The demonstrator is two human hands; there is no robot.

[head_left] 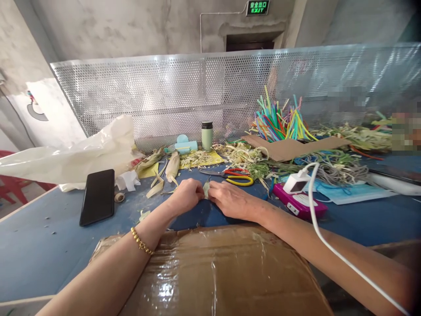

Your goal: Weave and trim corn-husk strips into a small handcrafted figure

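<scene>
Between my two hands is a small pale-green strip that looks like corn husk (206,190). My left hand (188,194), with a gold beaded bracelet (142,242) on its wrist, is closed with its fingertips pinching the strip's left side. From the other side my right hand (229,200) grips it, fingers curled and pressed together. Just beyond the hands lie scissors (239,176) with red and yellow handles. Dried corn husks (173,167) lie to the left of them. Much of the strip is hidden by the fingers.
A taped cardboard box (210,272) sits in front of me. On the blue table (39,245) are a black phone (98,197), a green tumbler (207,137), a magenta power strip (297,204) with a white cable, husk piles and colourful pipe cleaners (283,118). Perforated metal sheeting (148,96) stands behind.
</scene>
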